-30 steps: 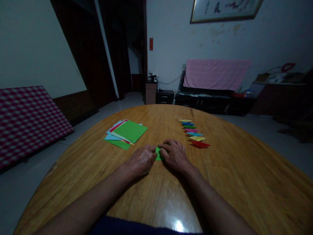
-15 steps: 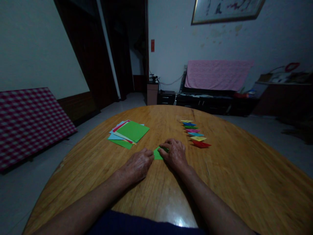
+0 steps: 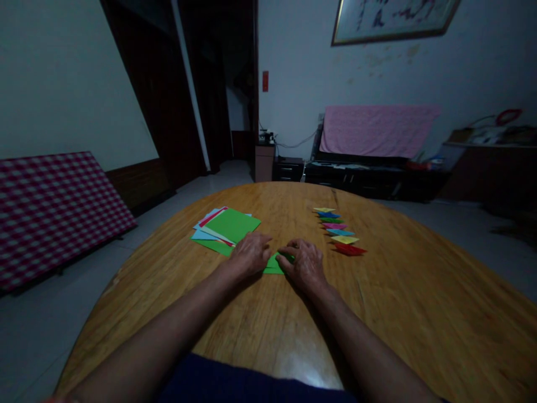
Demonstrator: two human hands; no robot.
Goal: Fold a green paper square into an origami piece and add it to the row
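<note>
A folded piece of green paper (image 3: 273,267) lies on the wooden table in front of me, partly covered by both hands. My right hand (image 3: 302,262) rests on its right part, with thumb and bent fingers gripping the paper. At the paper's left side is my left hand (image 3: 251,253), fingers stretched forward and apart from a pinch. Whether its fingertips touch the paper is hard to make out. Just beyond the left hand lies a stack of coloured paper sheets (image 3: 235,224), a green one on top.
To the right a row of several small folded paper pieces runs away from me, a red one (image 3: 349,249) nearest. The round wooden table (image 3: 403,302) fills the foreground. Behind it stand a low black cabinet (image 3: 369,180) and a pink cloth (image 3: 377,130).
My left hand has moved forward from the paper's left corner, and its fingers have straightened. My right hand stays on the green paper. The view has shifted slightly.
</note>
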